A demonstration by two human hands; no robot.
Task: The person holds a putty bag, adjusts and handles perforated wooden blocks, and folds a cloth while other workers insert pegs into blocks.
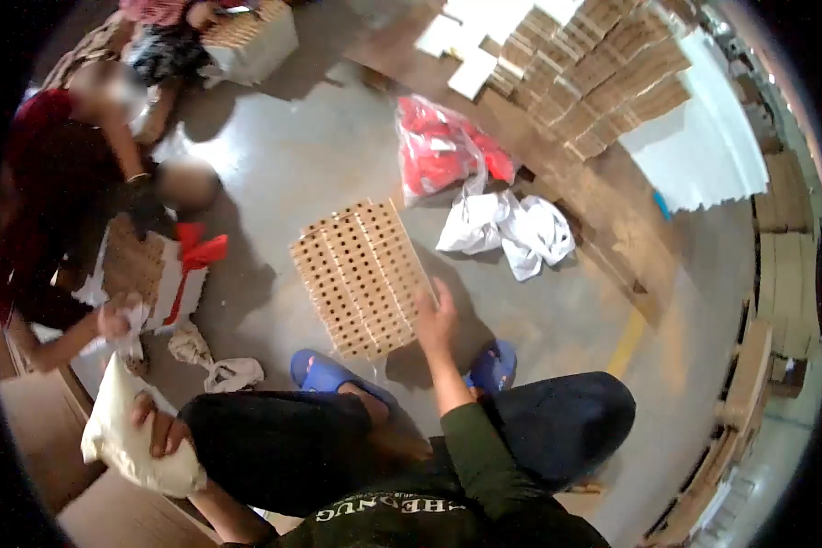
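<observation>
My left hand is closed around a pale, cream-coloured bag, held up at the lower left beside my knee. Between my feet and the middle of the floor stands a block of brown tubes, with many dark round holes on top and a pale side wall. At its right edge is my right hand, fingers apart, near or touching the side. Beyond the block lies a clear plastic bag of red items. White crumpled bags rest just to the right of it.
Co-workers crouch at the left by another tube block with a red strip. A white-sided box stands at the top left. Stacked brown pieces lie at the upper right. Cardboard boxes flank my left side. Cloth lies near my left foot.
</observation>
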